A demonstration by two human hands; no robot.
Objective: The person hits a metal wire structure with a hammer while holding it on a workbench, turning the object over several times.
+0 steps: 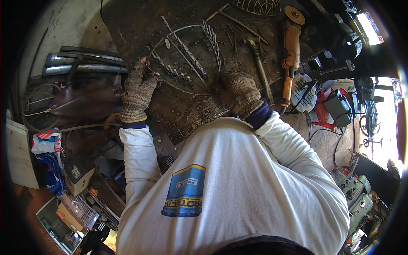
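Observation:
A thin round metal ring (pixel 180 89) lies over the dark, dirty worktop in front of me. My left hand (pixel 140 89), in a brown knitted glove with bare fingertips, is closed on the ring's left side. On the ring's right side, my right hand (pixel 241 91), in a matching glove, curls over the rim; its fingertips are in shadow. Inside the ring lie long thin rods (pixel 185 51) and several short rod stubs (pixel 172 71). A bundle of thin sticks (pixel 212 42) rests across the ring's upper right edge.
Right of my right hand lie a hammer (pixel 264 78) and an orange angle grinder (pixel 291 51) with its disc pointing away. A wire basket frame (pixel 257 6) sits at the far edge. Metal tubes (pixel 85 69) and a brown sheet (pixel 89 100) are at left.

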